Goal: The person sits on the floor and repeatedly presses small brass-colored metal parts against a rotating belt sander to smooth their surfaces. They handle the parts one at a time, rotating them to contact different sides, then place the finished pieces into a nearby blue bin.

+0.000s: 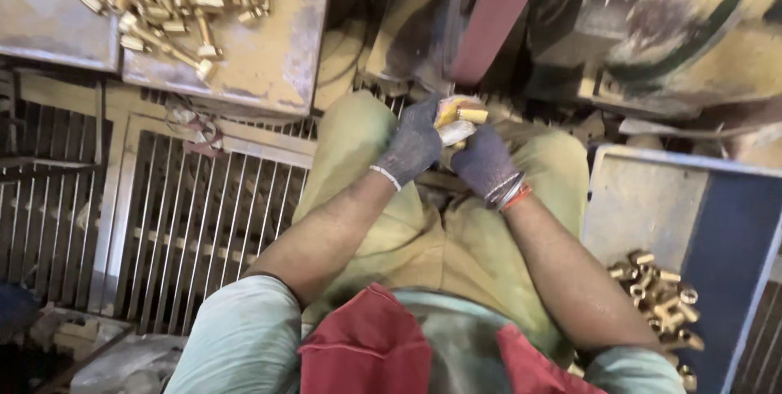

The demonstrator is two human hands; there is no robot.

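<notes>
Both gloved hands' grip [450, 148] closed around brass fitting [459, 121], fitting protruding above

I get a single head-worn view, looking steeply down from close above the lap; the gloved fingers [423, 129] sit mid-frame, just below the sanding belt [497, 11], whose top looks cropped, probably.

We observe dim, warm, even lighting; the belt grinder [497, 11] at top blurs, the brass fittings [163, 3] glint, and corners fall into shadow.
</notes>
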